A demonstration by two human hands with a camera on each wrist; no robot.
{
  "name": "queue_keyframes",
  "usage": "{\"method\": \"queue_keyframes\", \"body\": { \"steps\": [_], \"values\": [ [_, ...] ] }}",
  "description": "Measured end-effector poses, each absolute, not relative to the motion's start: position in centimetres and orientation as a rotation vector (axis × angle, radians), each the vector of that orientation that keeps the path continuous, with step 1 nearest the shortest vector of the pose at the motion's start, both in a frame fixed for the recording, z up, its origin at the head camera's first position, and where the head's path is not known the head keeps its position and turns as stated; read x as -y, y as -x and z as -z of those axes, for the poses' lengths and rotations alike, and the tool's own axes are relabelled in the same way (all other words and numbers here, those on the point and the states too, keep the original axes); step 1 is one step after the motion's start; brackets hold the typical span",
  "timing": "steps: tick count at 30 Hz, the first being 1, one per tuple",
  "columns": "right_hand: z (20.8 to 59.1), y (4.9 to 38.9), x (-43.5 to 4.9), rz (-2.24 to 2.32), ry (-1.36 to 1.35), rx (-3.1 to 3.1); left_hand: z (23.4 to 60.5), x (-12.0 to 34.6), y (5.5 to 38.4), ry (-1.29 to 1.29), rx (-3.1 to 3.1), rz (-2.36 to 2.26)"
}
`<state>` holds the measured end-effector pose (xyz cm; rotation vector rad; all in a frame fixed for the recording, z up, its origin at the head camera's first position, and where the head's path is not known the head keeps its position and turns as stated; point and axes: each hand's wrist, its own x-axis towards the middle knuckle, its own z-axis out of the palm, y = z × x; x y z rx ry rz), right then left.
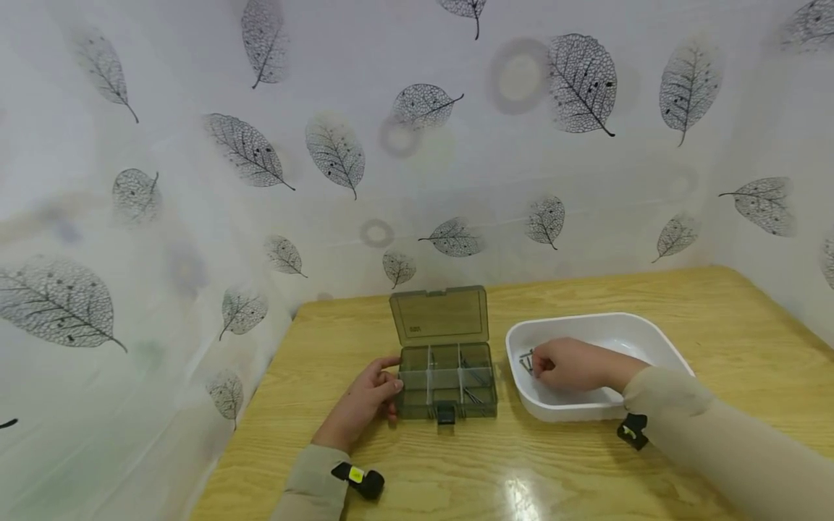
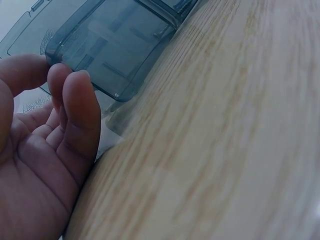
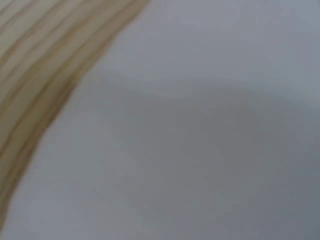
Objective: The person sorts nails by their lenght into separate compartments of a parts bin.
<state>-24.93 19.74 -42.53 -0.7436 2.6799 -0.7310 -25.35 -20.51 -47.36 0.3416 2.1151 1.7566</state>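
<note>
A smoky, see-through compartment box [image 1: 413, 407] stands on the table with its lid [image 1: 443, 318] raised at the back. Some slim metal pieces [image 1: 472, 396] lie in its right-hand compartments. My left hand [image 1: 361, 405] rests against the box's left side, fingers loosely bent; its fingertips touch the corner in the left wrist view. Inside a white tray [image 1: 666, 351], my right hand [image 1: 573, 364] reaches down with curled fingers beside a few metal screws or nails [image 1: 524, 363]. Its fingertips are hidden, so I cannot tell whether they pinch one. The right wrist view is mostly blurred white tray.
The wooden table [image 1: 456, 470] carries the box and, to its right, the tray. A pale sheet with a leaf print [image 1: 365, 239] hangs behind and on both sides. Each sleeve has a small black wrist camera [image 1: 368, 483] at the cuff.
</note>
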Motion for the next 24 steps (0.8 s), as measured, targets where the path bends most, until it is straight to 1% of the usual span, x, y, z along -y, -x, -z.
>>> {"method": "queue_keyframes", "body": {
  "steps": [12, 20, 24],
  "values": [
    [39.7, 24.7, -18.1, 0.925, 0.799, -2.654, 47.4, 20.4, 25.4, -0.344, -2.127, -1.746],
    [38.7, 24.6, -16.1, 0.96, 0.766, -2.641, 47.3, 20.4, 25.4, -0.355, -2.122, -1.75],
    [38.5, 24.7, -14.6, 0.976, 0.803, -2.648, 47.3, 20.5, 25.4, -0.349, -2.129, -1.749]
  ]
}}
